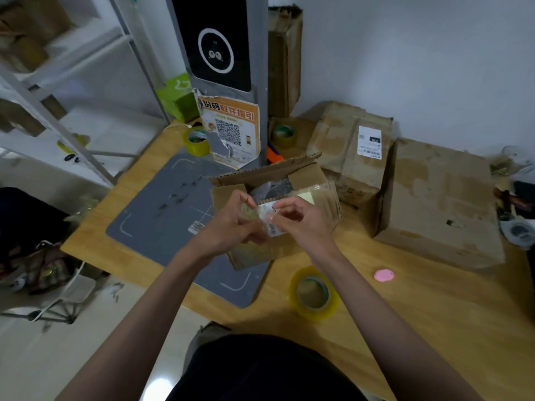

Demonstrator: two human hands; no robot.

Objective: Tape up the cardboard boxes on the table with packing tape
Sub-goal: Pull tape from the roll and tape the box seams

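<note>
A small cardboard box (pixel 315 183) with its flaps open stands on the grey mat (pixel 162 209) in the middle of the table; dark wrapped contents show inside. My left hand (pixel 231 224) and my right hand (pixel 298 218) are together over the box's near side, fingers curled. Between them they pinch a strip of clear packing tape (pixel 254 215) in front of a white label (pixel 272 215) on the box. A yellowish tape roll (pixel 314 293) lies flat on the table near my right forearm.
Two larger closed boxes (pixel 353 149) (pixel 440 204) sit at the right. Two more tape rolls (pixel 197 140) (pixel 284 135) flank a grey kiosk post (pixel 228 82) with a QR poster. A pink disc (pixel 383 275) lies on the wooden table (pixel 434 314). White shelving (pixel 72 82) stands left.
</note>
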